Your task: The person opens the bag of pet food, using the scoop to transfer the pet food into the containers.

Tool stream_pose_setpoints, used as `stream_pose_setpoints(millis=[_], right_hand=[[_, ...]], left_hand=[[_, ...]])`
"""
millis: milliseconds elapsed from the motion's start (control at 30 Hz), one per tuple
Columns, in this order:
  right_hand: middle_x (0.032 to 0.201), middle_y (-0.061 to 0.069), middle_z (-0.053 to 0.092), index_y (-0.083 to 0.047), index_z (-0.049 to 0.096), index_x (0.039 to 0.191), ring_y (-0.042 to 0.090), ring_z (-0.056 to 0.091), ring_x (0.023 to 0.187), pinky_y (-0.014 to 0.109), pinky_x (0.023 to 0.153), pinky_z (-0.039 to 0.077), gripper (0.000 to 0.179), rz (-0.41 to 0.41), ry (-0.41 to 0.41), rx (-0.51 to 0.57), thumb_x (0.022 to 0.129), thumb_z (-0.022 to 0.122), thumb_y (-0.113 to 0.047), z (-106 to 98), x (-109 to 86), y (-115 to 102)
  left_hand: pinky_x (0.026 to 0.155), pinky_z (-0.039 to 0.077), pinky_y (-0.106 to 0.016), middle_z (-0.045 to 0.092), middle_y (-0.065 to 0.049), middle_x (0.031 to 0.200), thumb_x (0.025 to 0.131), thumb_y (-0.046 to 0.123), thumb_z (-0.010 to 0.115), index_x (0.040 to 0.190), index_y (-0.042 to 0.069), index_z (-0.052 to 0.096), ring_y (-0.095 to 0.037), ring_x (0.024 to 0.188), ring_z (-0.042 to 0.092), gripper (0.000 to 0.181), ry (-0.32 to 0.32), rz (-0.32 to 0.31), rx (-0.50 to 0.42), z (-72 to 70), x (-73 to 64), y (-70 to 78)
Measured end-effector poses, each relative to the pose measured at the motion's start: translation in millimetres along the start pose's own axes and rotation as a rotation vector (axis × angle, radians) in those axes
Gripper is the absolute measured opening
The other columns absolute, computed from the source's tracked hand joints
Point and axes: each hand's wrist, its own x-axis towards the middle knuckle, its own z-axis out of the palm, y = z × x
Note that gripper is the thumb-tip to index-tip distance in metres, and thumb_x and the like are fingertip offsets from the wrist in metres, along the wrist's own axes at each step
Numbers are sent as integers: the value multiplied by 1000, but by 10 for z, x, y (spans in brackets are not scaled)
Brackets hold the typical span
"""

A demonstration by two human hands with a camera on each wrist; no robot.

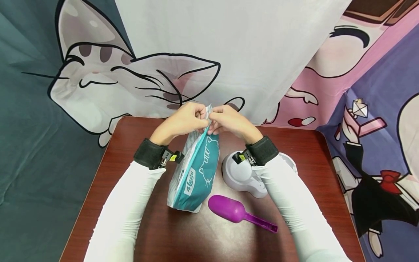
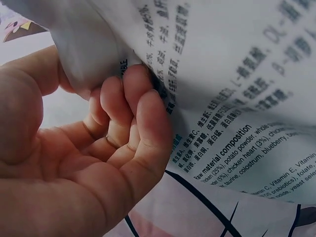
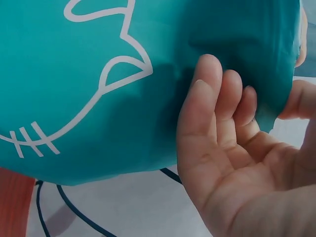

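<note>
Both hands on the bag: left hand (image 1: 187,119) pinches its top edge from the left side, right hand (image 1: 233,120) pinches the same edge from the right, thumbs close together, fingers curled. Bag (image 1: 202,165) is mid-bench, top end away from the person and bottom end nearer; can't tell whether the base bears fully on the bench (image 1: 175,238). Teal panel faces right, white cat outline plus "4legs" label; left wrist view has the pale side with small printed text, "Raw material composition" readable. Purple scoop (image 1: 227,208) lies right of the bag's lower end, bowl near bag, handle pointing to the near right. White device (image 1: 240,171) sits right of the bag, beyond the scoop, partly hidden by the right forearm. Black straps (image 1: 148,154) on both wrists, white sleeves (image 1: 119,207). Cartoon cloth (image 1: 95,91) behind the bench.
</note>
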Motion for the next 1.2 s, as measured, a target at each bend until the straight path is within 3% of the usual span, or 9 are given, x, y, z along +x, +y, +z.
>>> stream_pose_setpoints(millis=[233,400,600,767,900,1200], right_hand=[[73,18,68,1,63,83,29,70,73,49,74,59,20,-41,42,-156,91,47,-7,-7,-29,-18],[74,19,70,-1,61,77,27,71,73,43,70,61,19,-83,62,-241,89,49,-8,-23,-42,-6],[73,17,71,-4,54,70,22,72,70,40,69,61,18,-112,75,-305,87,51,-9,-13,-39,5],[70,15,72,-5,64,75,23,71,69,36,66,61,19,-114,102,-348,87,51,-14,17,-50,-6],[68,13,72,-7,65,76,22,70,67,31,63,58,22,-112,109,-405,87,51,-19,44,-74,-23],[76,18,72,-1,65,88,30,70,71,51,72,57,24,-21,-27,-294,90,46,-16,78,-134,6]], left_hand=[[54,55,-35,48,-4,50,79,-2,58,69,3,45,-29,59,65,17,19,12,25,-18,-10,-16],[49,43,-25,44,-5,51,77,-1,59,69,4,45,-23,53,59,17,32,25,94,-37,-49,2],[48,33,-26,51,-5,60,79,9,60,78,6,48,-17,51,46,13,4,-66,206,-29,-112,68],[53,33,-28,46,-7,76,83,13,57,89,4,44,-19,63,44,17,-65,-131,161,11,-131,105],[56,31,-29,41,-7,81,85,16,56,91,6,41,-20,69,42,19,-64,-148,163,42,-150,124],[56,34,-29,47,-7,81,85,14,53,93,6,44,-20,65,45,14,0,-92,213,71,-165,103]])
